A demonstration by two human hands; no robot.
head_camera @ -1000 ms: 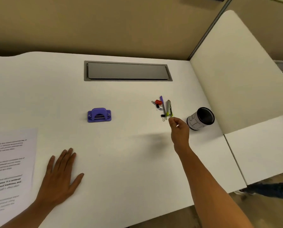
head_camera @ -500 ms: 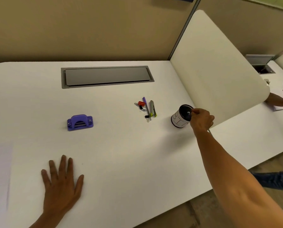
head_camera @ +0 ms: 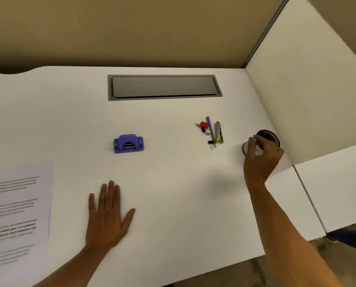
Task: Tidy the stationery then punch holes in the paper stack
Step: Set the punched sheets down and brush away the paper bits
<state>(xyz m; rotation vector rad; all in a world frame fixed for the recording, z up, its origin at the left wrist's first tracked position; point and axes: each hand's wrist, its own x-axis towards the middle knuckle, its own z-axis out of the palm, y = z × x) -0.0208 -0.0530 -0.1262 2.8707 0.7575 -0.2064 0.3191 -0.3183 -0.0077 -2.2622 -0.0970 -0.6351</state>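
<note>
Since half a second ago the right hand (head_camera: 261,157) has gone from pinching the rim of the pen cup (head_camera: 269,137) to wrapping over its side; the fingers curl around the tipped cup, grasping it. The left hand (head_camera: 108,216) has stayed flat, fingers straight and spread, released, palm down on the desk (head_camera: 173,183).

Taking the purple hole punch (head_camera: 128,143) as the landmark: the one white desk runs wide on every side of it, with bare surface in front of it down to the near edge and between it and the loose stationery to its right. Behind it, near the back edge, one grey cable hatch (head_camera: 164,87) is set into the top. One white divider panel (head_camera: 307,79) rises far to its right, closing that side; the cup lies just beside the panel's foot. One stack of printed paper (head_camera: 17,204) lies to the punch's front left, running off the left border. The left hand rests in front of the punch, well apart from it.

To the punch's right lies a small cluster: one purple pen (head_camera: 210,129), one grey-green knife-like tool (head_camera: 219,133), one red clip (head_camera: 204,124), one black binder clip (head_camera: 211,143) and some wire paper clips (head_camera: 197,125), too small to count. The cup lies right of this cluster, apart from it.
</note>
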